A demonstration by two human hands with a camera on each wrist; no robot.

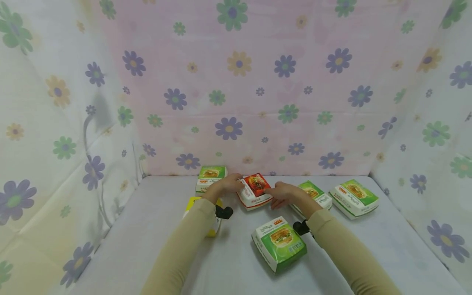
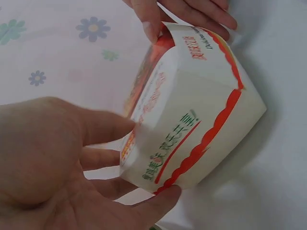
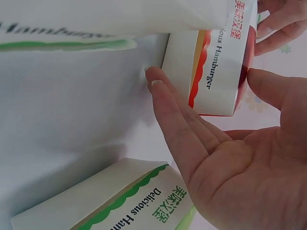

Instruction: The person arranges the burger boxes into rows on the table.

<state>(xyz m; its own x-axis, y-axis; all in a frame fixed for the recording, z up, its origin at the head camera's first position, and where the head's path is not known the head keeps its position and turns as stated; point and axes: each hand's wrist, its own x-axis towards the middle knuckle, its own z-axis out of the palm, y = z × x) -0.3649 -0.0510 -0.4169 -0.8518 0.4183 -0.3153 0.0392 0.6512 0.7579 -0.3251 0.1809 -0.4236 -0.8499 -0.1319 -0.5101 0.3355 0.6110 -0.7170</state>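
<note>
Between both hands is a red-topped white hamburger box (image 1: pixel 254 196), near the back of the table. At its left edge, my left hand (image 1: pixel 230 183) grips the side; in the left wrist view the hand's fingers (image 2: pixel 108 129) lie along the printed wall and lower edge. My right hand (image 1: pixel 282 193) holds the opposite side, thumb (image 3: pixel 268 88) at the top edge and long fingers (image 3: pixel 177 129) stretched along the side wall. In the right wrist view the red-trimmed box (image 3: pixel 220 72) partly hides behind those fingers.
Green-topped hamburger boxes stand around: one at back left (image 1: pixel 211 176), one front centre (image 1: pixel 280 243), one partly behind the right forearm (image 1: pixel 311 190), one far right (image 1: pixel 355 198). A yellow box (image 1: pixel 214 229) is mostly covered by the left sleeve. Flowered cloth (image 1: pixel 239 98) walls the table.
</note>
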